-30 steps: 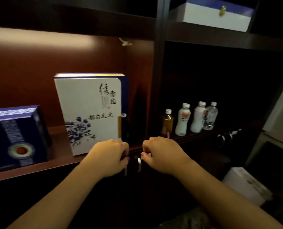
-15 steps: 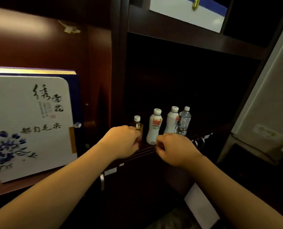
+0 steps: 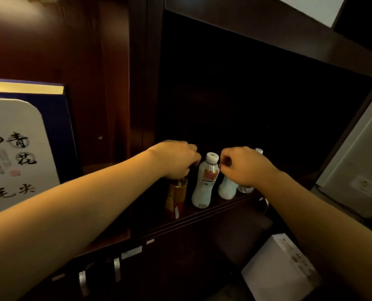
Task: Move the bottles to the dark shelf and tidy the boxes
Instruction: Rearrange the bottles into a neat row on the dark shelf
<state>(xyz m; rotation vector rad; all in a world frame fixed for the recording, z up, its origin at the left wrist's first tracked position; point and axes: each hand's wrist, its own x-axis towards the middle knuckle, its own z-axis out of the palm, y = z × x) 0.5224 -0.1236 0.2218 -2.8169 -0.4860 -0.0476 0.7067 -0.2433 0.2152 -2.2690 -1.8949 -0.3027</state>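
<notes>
Several bottles stand in a row on the dark shelf (image 3: 204, 216). My left hand (image 3: 176, 159) is closed over the top of the amber bottle (image 3: 177, 197) at the left end. To its right stands a white bottle with a red label (image 3: 204, 183), untouched between my hands. My right hand (image 3: 245, 167) is curled over the cap of a second white bottle (image 3: 226, 189). A clear water bottle (image 3: 244, 189) stands behind it, mostly hidden by my right hand. A white and blue gift box (image 3: 17, 159) stands upright in the lit compartment on the left.
A dark upright post (image 3: 141, 105) divides the two compartments. Metal door handles (image 3: 116, 269) sit on the cabinet doors below. A white box (image 3: 278, 270) lies on the floor at lower right. Another white box (image 3: 311, 7) rests on the shelf above. A pale panel (image 3: 354, 161) stands at right.
My view and both hands moved right and up, from the cabinet door handles to the bottle row. My left hand now covers the amber bottle's top, my right the second white bottle's cap.
</notes>
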